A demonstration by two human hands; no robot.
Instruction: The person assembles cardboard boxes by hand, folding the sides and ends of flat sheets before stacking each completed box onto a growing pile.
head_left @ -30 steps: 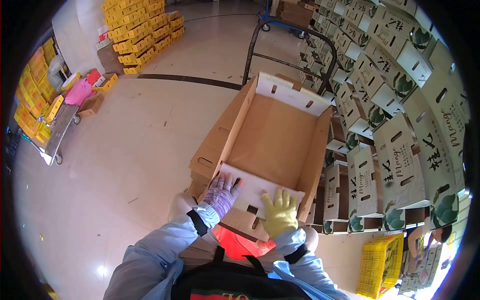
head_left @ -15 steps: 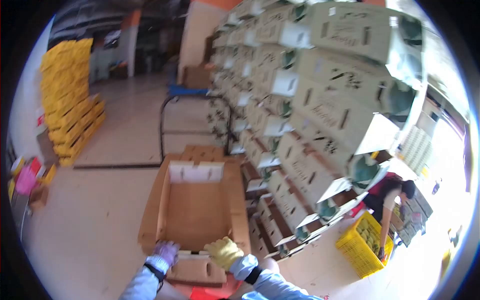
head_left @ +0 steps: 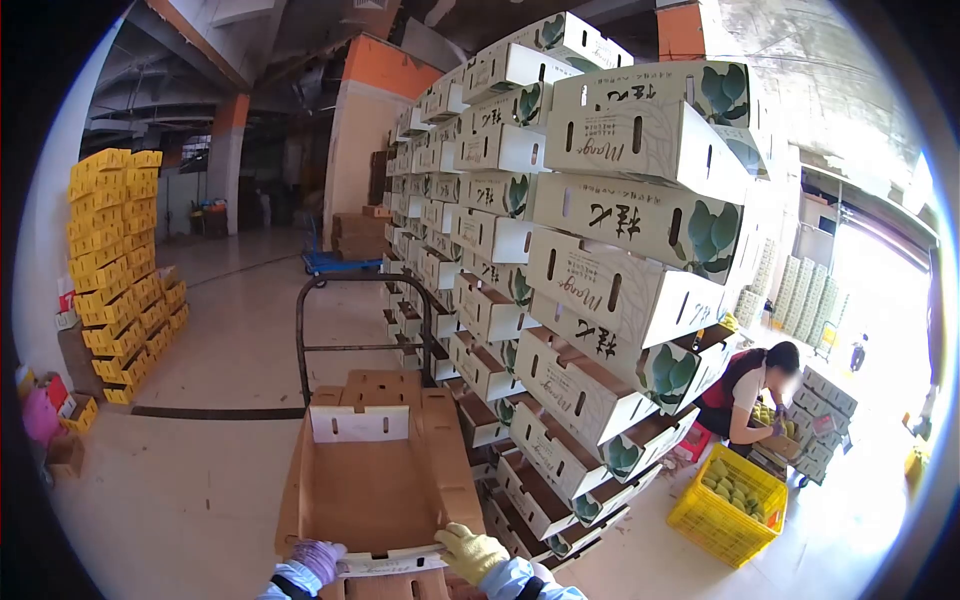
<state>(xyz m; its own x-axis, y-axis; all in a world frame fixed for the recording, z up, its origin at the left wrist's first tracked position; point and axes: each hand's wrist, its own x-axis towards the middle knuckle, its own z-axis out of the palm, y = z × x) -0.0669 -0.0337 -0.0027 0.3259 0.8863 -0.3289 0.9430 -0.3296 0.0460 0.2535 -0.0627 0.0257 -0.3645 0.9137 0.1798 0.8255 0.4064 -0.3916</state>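
An open, empty cardboard box [head_left: 370, 487], brown inside with a white end panel, lies in front of me on flattened brown cardboard [head_left: 455, 455]. My left hand [head_left: 318, 560], in a purple glove, grips the near left corner of the box's edge. In a yellow glove, my right hand [head_left: 470, 552] has its fingers closed over the near right part of the same edge. Between both hands the near white panel [head_left: 395, 562] shows printed lettering. The fingertips are partly hidden behind the edge.
Tall stacks of white mango boxes [head_left: 610, 270] rise close on the right. Beyond the cardboard stands a dark cart handle [head_left: 365, 348]. Yellow crates [head_left: 110, 270] are piled at left. A co-worker [head_left: 745, 390] crouches at right beside a yellow crate of fruit [head_left: 728, 505].
The view has tilted upward, so the hands and box sit lower. The co-worker's arm has left the yellow crate and is now by a box of fruit. Both my hands remain at the near edge.
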